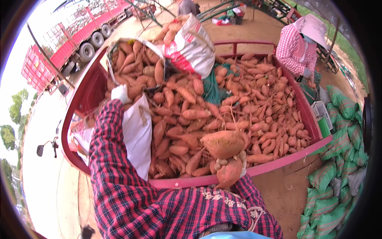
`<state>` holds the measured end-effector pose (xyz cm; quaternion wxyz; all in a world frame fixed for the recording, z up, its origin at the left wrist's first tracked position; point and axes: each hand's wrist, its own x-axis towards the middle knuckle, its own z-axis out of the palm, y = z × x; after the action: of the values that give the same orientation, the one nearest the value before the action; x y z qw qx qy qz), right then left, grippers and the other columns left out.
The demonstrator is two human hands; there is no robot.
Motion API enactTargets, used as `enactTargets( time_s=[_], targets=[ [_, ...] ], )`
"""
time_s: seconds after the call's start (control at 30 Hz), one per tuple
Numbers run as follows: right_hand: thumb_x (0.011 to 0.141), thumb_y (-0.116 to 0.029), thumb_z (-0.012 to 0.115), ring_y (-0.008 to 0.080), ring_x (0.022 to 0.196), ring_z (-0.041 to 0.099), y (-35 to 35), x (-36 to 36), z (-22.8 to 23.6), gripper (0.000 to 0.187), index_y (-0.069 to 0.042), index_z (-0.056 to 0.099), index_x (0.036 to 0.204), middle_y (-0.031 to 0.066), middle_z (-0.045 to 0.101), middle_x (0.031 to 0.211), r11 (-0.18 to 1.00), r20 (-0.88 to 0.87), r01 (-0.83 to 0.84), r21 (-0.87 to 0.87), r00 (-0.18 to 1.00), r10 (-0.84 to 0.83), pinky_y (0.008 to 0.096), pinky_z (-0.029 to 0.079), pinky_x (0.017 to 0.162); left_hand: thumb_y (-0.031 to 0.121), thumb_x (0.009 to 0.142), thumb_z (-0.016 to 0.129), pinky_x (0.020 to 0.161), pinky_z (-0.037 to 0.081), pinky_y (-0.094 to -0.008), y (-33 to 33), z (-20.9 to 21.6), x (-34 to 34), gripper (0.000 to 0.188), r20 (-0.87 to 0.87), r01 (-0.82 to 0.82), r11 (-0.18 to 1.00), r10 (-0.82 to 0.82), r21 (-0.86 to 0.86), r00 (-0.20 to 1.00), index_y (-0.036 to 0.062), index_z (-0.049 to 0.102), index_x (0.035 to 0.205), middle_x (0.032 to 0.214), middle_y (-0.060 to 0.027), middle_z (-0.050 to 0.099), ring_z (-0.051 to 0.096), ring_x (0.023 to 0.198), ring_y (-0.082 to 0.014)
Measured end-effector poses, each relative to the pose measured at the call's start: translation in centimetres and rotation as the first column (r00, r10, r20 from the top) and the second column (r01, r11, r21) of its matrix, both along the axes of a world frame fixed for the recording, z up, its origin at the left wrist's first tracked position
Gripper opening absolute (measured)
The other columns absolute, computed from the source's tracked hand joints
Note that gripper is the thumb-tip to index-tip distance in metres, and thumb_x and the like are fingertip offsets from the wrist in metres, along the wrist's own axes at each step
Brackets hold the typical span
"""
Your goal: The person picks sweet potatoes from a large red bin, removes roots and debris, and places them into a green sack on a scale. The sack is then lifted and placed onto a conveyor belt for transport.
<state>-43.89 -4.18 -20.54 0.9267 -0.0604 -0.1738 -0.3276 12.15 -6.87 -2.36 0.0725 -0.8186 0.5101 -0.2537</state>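
Observation:
My left hand [120,94], in a white glove, is closed at the near rim of a white sack [137,137] propped open and filled with sweet potatoes [137,59]; its fingertips are partly hidden. In front of my body, my right hand [243,161] is wrapped around large sweet potatoes. One big, pale-orange sweet potato [223,144] sits on top, and a redder one [229,175] hangs below. Soiled glove fingertips show between them, while most of the palm is hidden. Below and beyond both hands, loose sweet potatoes [195,115] heap up in a red cart bed [187,183].
A second full white-and-red sack [195,47] leans at the back, beside green netting [215,85]. A person in a checked shirt [295,49] works beyond the cart's right side. Filled green sacks [334,159] pile up at right. A red truck [71,40] stands far left.

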Motion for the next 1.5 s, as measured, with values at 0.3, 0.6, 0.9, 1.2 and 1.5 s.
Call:
enactTargets(
  time_s=[0.3,0.6,0.9,1.2,1.5],
  targets=[
    [0.093,-0.061,0.057,0.0294,0.092,0.062,-1.0,-1.5,1.6,0.05,-0.014,0.072,0.096,0.0086,0.071,0.098,0.995,-0.151,0.1,0.013,0.984,-0.097,0.0474,0.05,0.087,0.035,0.064,0.091,0.093,0.051,-0.0431,2.1,6.9,-8.5,0.084,-0.092,0.129,0.611,-0.317,-0.781,0.944,-0.0006,0.054,0.13,0.116,-0.0215,0.063,0.063,0.106,-0.0377],
    [0.091,-0.057,0.062,0.0373,0.093,0.067,-1.0,-6.3,3.6,0.067,-0.003,0.057,0.128,0.0186,0.07,0.105,0.895,-0.226,0.427,-0.127,0.866,-0.446,0.0489,0.058,0.083,0.007,0.085,0.073,0.1,0.048,-0.0357,5.0,8.0,-34.5,0.061,-0.382,0.244,0.319,-0.879,-0.916,-0.285,0.0012,0.046,0.139,0.125,-0.0107,0.061,0.06,0.112,-0.0211],
    [0.096,-0.041,0.063,0.0301,0.104,0.068,0.4,-10.0,-8.1,0.047,-0.003,0.063,0.124,0.0162,0.069,0.119,0.62,-0.165,0.76,0.197,0.649,-0.743,0.0488,0.053,0.097,0.035,0.057,0.092,0.108,0.039,-0.0505,-2.4,-4.5,-52.2,0.088,-0.576,0.83,-0.102,-0.674,-0.548,-0.463,-0.0012,0.057,0.13,0.123,-0.0194,0.056,0.053,0.118,-0.0364],
    [0.098,-0.027,0.054,0.0323,0.132,0.051,8.1,-8.1,-17.2,0.054,-0.005,0.044,0.146,0.0162,0.05,0.147,-0.011,-0.257,0.879,0.477,0.127,-0.958,0.0482,0.039,0.114,0.04,0.07,0.08,0.108,0.04,-0.0491,-4.7,-15.5,-64.0,0.085,-0.777,0.641,-0.733,-0.26,-0.228,-0.573,-0.0028,0.049,0.137,0.134,-0.0242,0.054,0.052,0.123,-0.0425],
    [0.096,-0.061,0.042,0.0419,0.124,0.054,14.7,-11.6,-24.8,0.069,-0.009,0.044,0.141,0.0175,0.052,0.141,-0.586,-0.6,0.203,0.784,0.01,-0.8,0.0559,0.048,0.102,0.037,0.083,0.072,0.115,0.031,-0.0497,-2.6,-21.7,-64.3,0.08,-0.784,0.541,-0.835,-0.27,-0.099,-0.559,0.006,0.04,0.149,0.145,-0.0215,0.045,0.043,0.133,-0.0406]
  ],
)
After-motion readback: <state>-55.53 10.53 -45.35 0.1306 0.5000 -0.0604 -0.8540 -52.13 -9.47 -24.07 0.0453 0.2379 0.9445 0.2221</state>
